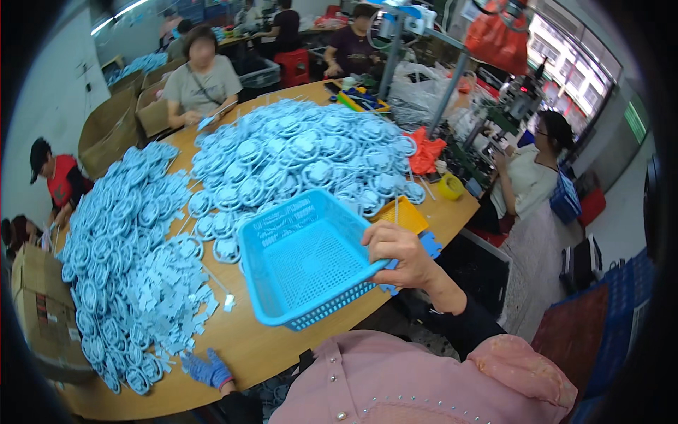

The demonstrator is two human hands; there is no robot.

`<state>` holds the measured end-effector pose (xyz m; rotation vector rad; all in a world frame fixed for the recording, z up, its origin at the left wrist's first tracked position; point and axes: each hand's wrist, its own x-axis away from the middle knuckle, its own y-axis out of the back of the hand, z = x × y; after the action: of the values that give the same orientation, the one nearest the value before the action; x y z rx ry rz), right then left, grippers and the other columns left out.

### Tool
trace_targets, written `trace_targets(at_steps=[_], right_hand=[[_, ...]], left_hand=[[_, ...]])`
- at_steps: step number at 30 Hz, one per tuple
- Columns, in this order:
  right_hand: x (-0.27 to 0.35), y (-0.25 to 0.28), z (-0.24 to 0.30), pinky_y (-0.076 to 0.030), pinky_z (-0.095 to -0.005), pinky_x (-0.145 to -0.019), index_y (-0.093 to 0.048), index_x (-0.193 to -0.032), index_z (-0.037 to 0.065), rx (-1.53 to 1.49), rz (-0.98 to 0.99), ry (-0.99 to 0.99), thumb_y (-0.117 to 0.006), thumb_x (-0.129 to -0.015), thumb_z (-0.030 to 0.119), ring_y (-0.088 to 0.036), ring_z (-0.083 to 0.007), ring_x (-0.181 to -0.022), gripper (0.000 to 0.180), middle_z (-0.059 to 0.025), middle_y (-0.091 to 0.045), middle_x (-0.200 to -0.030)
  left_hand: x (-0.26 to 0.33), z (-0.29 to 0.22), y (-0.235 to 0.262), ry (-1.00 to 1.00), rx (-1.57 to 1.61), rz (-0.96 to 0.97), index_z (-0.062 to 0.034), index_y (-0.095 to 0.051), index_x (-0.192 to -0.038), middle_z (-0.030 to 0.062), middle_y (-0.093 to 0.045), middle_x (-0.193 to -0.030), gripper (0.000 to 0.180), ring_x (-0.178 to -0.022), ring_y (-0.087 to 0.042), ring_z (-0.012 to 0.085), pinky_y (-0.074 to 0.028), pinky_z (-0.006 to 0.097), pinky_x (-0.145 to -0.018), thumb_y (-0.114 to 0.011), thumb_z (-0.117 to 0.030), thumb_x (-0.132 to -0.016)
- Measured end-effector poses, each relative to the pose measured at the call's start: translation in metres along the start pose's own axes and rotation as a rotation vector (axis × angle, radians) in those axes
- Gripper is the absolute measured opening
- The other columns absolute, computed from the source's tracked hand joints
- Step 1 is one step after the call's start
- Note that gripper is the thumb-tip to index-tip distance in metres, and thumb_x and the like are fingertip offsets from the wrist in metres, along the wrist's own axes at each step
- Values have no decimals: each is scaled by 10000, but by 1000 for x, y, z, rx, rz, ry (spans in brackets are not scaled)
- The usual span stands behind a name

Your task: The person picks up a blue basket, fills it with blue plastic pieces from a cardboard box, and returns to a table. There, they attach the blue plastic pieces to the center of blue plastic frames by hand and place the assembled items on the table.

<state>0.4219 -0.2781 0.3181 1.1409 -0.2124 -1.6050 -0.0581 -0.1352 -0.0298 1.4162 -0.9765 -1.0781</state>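
Observation:
My right hand (402, 256), bare, grips the right rim of a blue plastic basket (272, 314). The basket has perforated sides and bottom, and nothing lies in it. It is tilted toward me over the table's near side. My left hand (207, 369) wears a bluish-purple glove and rests low by the table's front edge, fingers apart and holding nothing. Close to it are small flat light-blue pieces (166, 297), beside a long heap of light-blue ring-shaped plastic parts (106, 247). A larger mound of similar parts (296, 148) rises beyond the basket.
The wooden table (254, 357) curves around me. A yellow tray (404, 214), a roll of yellow tape (450, 186) and a red bag (424, 151) lie to the right. A cardboard box (46, 311) stands at left. Several people sit around, one across the table (205, 85).

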Motion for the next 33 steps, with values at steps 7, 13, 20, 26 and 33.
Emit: trace_targets(at_steps=[7,13,20,26,33], right_hand=[[128,105,-27,-478,-382,-741,-586,-696,24,395,-369,-335,-770,-539,42,-604,-297,-873,242,-121,-586,-799],[222,159,-109,-467,-385,-731,-587,-711,21,581,-559,-485,-795,-638,90,-592,-298,-861,231,-122,-582,-786],[276,168,-145,-461,-371,-865,-648,-938,-51,384,-543,-640,-650,-814,-1,-591,-257,-926,134,-132,-632,-989],[192,111,-141,-385,-359,-987,-539,-1220,-91,-365,-120,-357,-540,-943,162,-539,-206,-1090,375,-134,-566,-1228],[88,-70,48,-438,-389,-819,-590,-787,-7,-942,707,105,-631,-812,148,-569,-287,-892,163,-102,-595,-849]], left_hand=[[65,-28,9,40,-11,-153,-56,-324,-1442,207,-305,-1475,753,-1368,-277,350,-279,452,-1081,-499,-539,-890],[132,-85,16,-151,121,-231,-18,-374,-1400,236,-318,-1453,717,-1350,-297,365,-261,463,-1094,-553,-481,-883],[185,-90,60,-110,270,-114,34,-452,-1311,243,-398,-1395,632,-1326,-308,406,-199,458,-1125,-622,-351,-841],[257,-47,57,213,342,-157,-87,-370,-1409,235,-296,-1444,779,-1351,-242,417,-254,510,-1080,-681,-398,-766],[418,82,7,607,530,-86,-74,-404,-1385,236,-390,-1406,735,-1281,-397,391,-330,425,-1055,-666,-407,-784]])
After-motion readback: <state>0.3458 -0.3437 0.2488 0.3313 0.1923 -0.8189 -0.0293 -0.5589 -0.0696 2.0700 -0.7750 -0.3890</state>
